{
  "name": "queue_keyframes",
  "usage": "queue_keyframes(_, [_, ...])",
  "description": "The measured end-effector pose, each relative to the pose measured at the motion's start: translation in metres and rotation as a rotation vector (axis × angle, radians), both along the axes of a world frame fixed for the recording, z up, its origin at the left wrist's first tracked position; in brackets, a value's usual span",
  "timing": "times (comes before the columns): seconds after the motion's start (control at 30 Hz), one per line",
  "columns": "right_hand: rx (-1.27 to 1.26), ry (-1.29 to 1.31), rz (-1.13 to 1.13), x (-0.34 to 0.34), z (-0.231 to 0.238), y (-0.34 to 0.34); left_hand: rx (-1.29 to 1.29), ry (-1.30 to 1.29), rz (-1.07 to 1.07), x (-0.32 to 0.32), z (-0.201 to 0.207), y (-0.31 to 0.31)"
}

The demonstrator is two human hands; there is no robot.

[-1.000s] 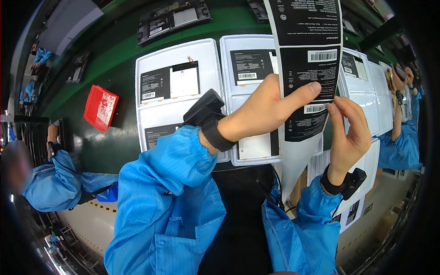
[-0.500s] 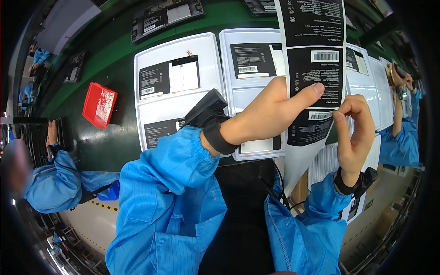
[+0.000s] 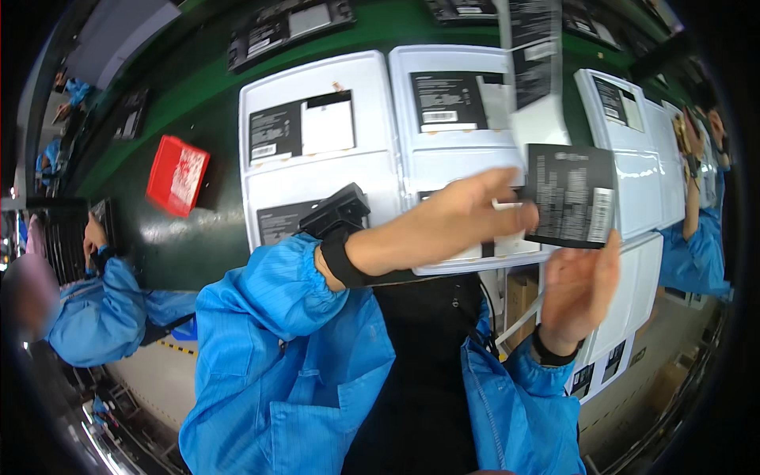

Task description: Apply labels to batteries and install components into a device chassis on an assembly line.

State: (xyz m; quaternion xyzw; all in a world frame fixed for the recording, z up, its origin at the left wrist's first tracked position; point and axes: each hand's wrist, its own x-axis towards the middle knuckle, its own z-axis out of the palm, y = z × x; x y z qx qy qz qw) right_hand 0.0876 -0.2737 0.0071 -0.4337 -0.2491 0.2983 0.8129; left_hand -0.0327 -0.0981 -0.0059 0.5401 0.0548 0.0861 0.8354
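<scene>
A black printed label (image 3: pixel 568 196) with a white barcode patch is off its backing, in front of me at right of centre. My left hand (image 3: pixel 439 226) pinches its left edge between thumb and fingers, slightly blurred. My right hand (image 3: pixel 578 289) is below it, fingertips closed on its lower right corner. Beyond the label hangs the label strip (image 3: pixel 538 67), its pale backing bare at the near end and its black labels smeared by motion. Under my left hand lies a white tray (image 3: pixel 451 165) with flat black-and-white battery packs (image 3: pixel 447 101), partly hidden by the hand.
Another white tray (image 3: pixel 317 176) with similar packs lies at left. White trays (image 3: pixel 645 166) stand at right. A red box (image 3: pixel 178 176) sits on the green table (image 3: pixel 158 253). Black device housings (image 3: pixel 289 32) line the far side. Co-workers in blue sleeves (image 3: pixel 103 317) are at both sides.
The black label has come off the strip and is now between my hands. The strip has moved away and narrowed in view. Both hands have shifted lower and to the left.
</scene>
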Motion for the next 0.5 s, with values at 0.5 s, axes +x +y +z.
queue_keyframes(0.5, [-0.59,-1.182,0.422,0.005,-0.003,0.024,0.797,0.116,-0.035,-0.074,-0.023,0.01])
